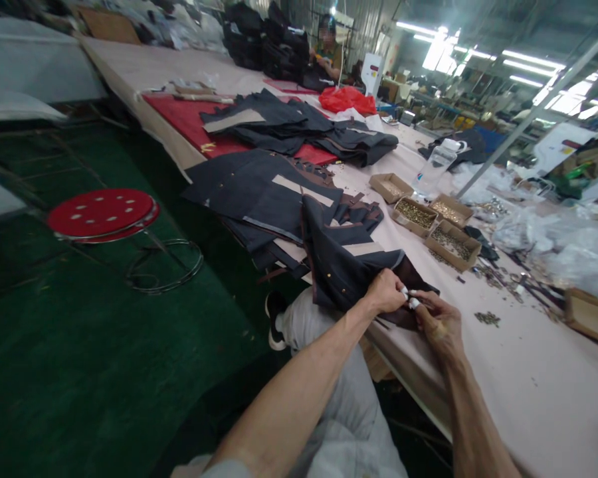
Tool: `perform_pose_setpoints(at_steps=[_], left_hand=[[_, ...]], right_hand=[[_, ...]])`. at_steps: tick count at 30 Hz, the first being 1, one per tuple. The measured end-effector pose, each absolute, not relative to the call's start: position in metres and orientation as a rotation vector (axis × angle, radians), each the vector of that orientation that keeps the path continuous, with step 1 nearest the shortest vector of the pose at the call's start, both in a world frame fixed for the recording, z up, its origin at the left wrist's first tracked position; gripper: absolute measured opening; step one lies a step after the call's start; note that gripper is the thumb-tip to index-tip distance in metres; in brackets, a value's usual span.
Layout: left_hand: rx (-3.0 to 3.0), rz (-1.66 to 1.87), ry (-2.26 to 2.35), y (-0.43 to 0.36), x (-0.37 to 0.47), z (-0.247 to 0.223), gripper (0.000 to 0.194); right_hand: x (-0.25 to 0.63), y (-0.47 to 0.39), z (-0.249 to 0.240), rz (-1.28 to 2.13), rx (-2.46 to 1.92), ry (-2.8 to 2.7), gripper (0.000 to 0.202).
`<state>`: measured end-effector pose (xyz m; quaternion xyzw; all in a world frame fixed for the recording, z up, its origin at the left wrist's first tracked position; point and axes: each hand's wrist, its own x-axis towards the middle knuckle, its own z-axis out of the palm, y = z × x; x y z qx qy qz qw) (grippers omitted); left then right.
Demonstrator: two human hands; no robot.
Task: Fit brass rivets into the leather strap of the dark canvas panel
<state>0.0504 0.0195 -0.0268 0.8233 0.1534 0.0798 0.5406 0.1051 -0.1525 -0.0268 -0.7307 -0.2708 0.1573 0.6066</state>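
Observation:
A dark navy fabric piece (336,262) with brown trim and small brass-coloured studs is bunched up at the table's edge, over my knee. My left hand (386,291) is closed on its upper edge, thumb and finger pinched together. Just to the right, my right hand (441,322) pinches at the same corner, its fingertips almost meeting those of the left. White wrapping covers a fingertip on each hand. Whatever small thing lies between the right fingertips is too small to make out. Beneath the hands shows the piece's dark brown side (411,273).
More navy panels (259,189) are stacked beyond, some over a red board (179,119). Small boxes of metal fittings (453,242), a clear bottle (436,164) and a loose fittings pile (487,318) lie right. A red stool (102,211) stands left. Another person (329,50) sits at the far end.

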Motion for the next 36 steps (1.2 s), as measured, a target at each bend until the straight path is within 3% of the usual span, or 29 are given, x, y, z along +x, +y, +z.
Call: perform_pose_setpoints(at_steps=[8,27,36], left_hand=[[1.966,0.162,0.386,0.02,0.048,-0.024,0.018],[1.946,0.114,0.364,0.02,0.057,-0.029,0.018],[1.675,0.094,0.342,0.02,0.066,-0.039,0.02]], right_hand=[[0.137,-0.158,-0.005,0.664,-1.635,-0.932,0.032],[0.142,-0.143,-0.018,0.502,-1.671,-0.714,0.019],[0.143,-0.145,-0.022,0.617,-1.565,-0.612,0.029]])
